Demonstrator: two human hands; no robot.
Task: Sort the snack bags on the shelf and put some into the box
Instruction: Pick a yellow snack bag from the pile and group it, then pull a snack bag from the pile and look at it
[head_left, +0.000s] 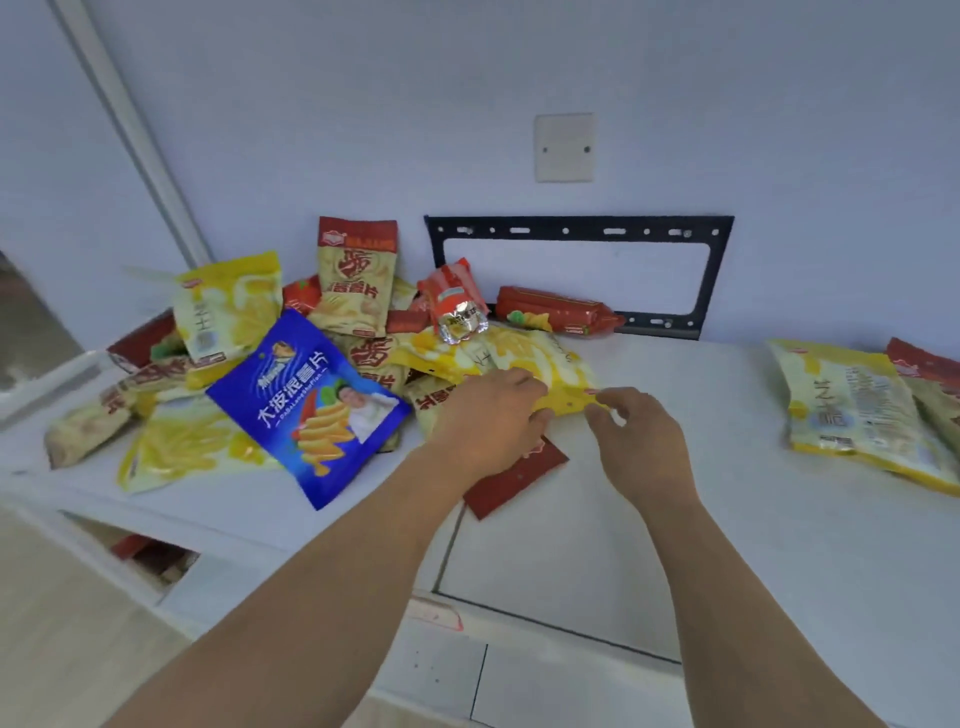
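Yellow snack bag (545, 364) edge pinched by left hand (488, 421) and right hand (631, 441), bare white shelf (675, 519) alongside

Background stuff: a black metal bracket (579, 231) with slots and holes was screwed flat to the pale wall (363, 104), its bottom edge down near the counter level. Above it sat a blank white cover plate (564, 148) with two screws. A white pipe or trim strip (132, 130) ran diagonally up the wall on the left. Light wood-look floor (67, 639) showed bottom left.
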